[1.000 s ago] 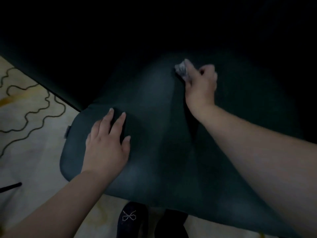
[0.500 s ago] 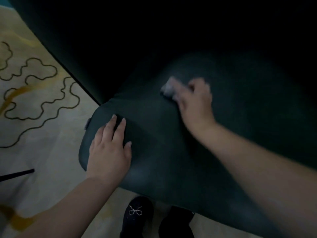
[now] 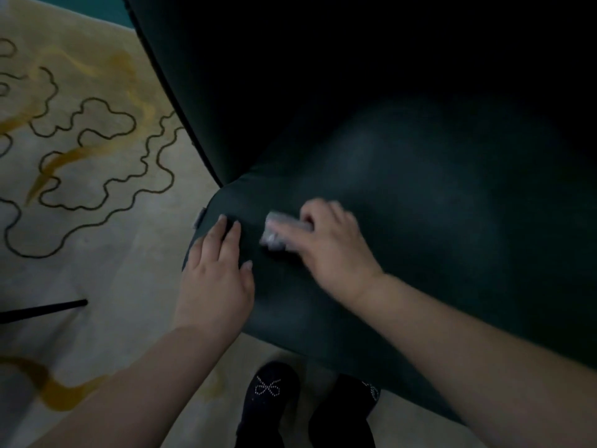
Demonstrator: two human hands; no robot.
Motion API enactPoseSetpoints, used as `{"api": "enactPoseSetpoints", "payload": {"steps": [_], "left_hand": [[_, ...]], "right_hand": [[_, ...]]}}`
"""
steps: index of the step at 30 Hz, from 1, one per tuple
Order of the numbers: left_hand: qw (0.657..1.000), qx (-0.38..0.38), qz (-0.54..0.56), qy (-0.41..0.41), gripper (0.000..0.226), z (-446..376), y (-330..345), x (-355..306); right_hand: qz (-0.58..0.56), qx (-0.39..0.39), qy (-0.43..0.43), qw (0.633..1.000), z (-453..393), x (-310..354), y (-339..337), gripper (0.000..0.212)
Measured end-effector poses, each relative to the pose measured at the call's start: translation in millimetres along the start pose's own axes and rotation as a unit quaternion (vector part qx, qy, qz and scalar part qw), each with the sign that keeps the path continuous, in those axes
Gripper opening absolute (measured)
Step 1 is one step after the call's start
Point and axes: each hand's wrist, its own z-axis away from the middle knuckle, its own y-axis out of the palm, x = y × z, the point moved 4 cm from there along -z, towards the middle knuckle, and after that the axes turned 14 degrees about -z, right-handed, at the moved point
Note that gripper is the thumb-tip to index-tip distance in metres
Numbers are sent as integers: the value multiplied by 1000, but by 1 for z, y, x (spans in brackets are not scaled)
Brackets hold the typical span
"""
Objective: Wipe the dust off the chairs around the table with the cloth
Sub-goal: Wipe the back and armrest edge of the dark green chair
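At the left of the frame a pale rug (image 3: 97, 240) with dark wavy outlines and ochre streaks is seen, and a thin black rod (image 3: 42, 310) lies across it at the lower left. Just right of the rug, the left hand (image 3: 216, 279) is laid flat on the left edge of the dark green chair seat (image 3: 436, 205), its fingers straight and holding nothing. Immediately to the right, near the frame's centre, a small pale cloth (image 3: 279, 232) is pressed onto the seat. It is bunched under the grip of the right hand (image 3: 329, 250), whose fingers are curled over it; the cloth protrudes from the fingertip side, toward the left hand, and the two are close but apart. The hand and cloth are motion-blurred. At the bottom centre two dark slippers (image 3: 271, 402) with stitched bows are visible on the floor.

Compared with the earlier frames, the cloth and right hand have been carried from the middle of the seat leftward and nearer to the front edge, close beside the left hand, which has stayed on the same spot of the seat. More of the rug is shown, since the view has shifted.
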Motion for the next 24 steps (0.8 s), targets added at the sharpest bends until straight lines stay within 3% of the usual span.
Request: {"api": "enactPoseSetpoints", "payload": {"steps": [4,7,10,13,17,24], "left_hand": [[1000,9,20,-23,59,2,0,9],[999,19,26,-30,60,5,2,16],[998,41,46,-27,61,12,3,17],[997,46,59,-25,60,18,2,17],[997,51,49,-15,61,24,0,11],[998,62,-20,28,62,30,-7,-1]], "right_hand": [[64,-165,96,979,-59,-31,-39,41],[48,-135,134,981,-79,-25,-23,41],[11,-91,83,992,-50,6,11,37],[40,-40,-6,998,6,32,38,52],[54,-52,-37,996,64,28,40,56],[64,-149,101,982,101,-22,-28,56]]}}
